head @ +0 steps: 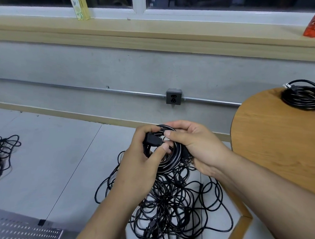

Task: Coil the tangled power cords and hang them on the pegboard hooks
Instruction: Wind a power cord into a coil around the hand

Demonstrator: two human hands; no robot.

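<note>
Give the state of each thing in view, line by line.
Black cord coil: looped, in both hands.
Left hand: pinches the coil's black connector.
Right hand: grips the coil.
Black cord pile on grey floor: tangled.
Second black cord on round wooden table: coiled.
Grey wall socket: nothing plugged in.

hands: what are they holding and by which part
One coiled black power cord: the left hand pinches its connector end, the right hand grips the coil's loops.

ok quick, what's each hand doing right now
Left hand: closed, pinching the black connector at the end of the coiled cord.
Right hand: closed, its grip round the coiled cord's loops.
</note>
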